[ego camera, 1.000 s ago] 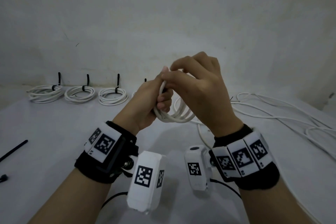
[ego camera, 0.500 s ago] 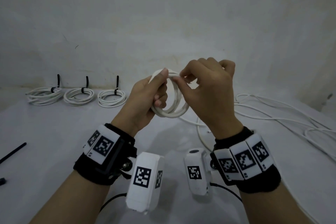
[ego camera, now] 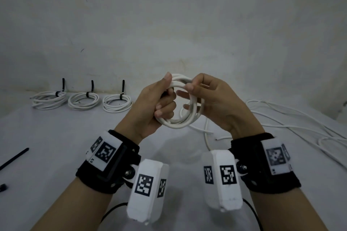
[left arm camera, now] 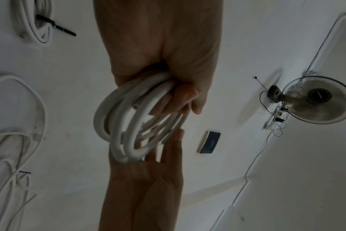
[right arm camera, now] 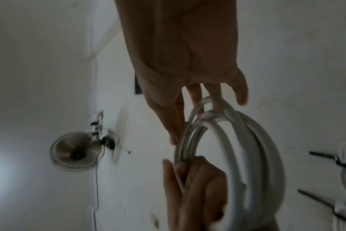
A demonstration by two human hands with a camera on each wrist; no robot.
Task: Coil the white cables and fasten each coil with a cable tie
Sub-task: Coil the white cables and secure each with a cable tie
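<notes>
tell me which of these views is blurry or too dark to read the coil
Head view: dim but sharp, the coil clear between left hand and right hand. Left wrist view: dark, hands shadowed, loops still distinct. Right wrist view: motion-blurred and dim, edges smeared.

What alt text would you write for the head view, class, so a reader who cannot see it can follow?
A person's left hand grips a white cable coil held above a white table, while the right hand touches its top loops with relaxed fingers. Three tied coils lie at back left; loose cables sprawl right.
</notes>
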